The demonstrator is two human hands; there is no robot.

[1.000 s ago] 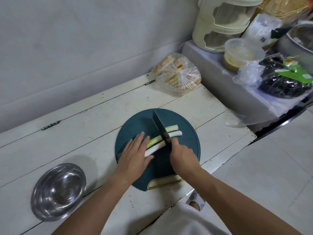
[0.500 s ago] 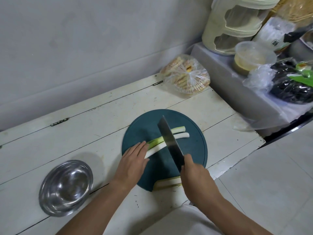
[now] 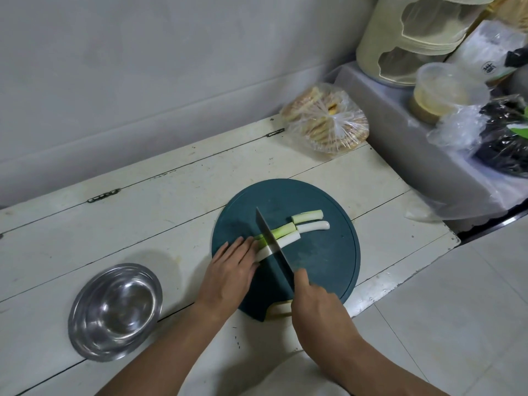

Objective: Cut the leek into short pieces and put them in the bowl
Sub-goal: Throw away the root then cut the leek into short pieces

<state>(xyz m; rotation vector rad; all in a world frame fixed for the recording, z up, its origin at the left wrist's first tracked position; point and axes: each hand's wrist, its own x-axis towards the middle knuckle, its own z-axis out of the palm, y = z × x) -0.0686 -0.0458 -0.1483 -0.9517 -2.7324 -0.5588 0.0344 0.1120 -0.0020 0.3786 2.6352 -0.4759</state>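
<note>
Since half a second ago: steel cleaver [image 3: 273,244] lowered onto pale green-and-white leek stalks [image 3: 281,238], two cut ends [image 3: 310,221] split off rightward on round teal cutting board [image 3: 323,252]. Left hand [image 3: 228,270] flat, pinning stalks; right hand [image 3: 317,307] clenching handle. Round steel bowl [image 3: 114,311] near left, empty.

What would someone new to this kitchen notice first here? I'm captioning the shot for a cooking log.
The round dark teal cutting board in the middle of the white counter, where the right hand presses a knife across two leek stalks that the left hand steadies. Two cut pieces lie at the far end, and an empty steel bowl sits to the left.
</note>
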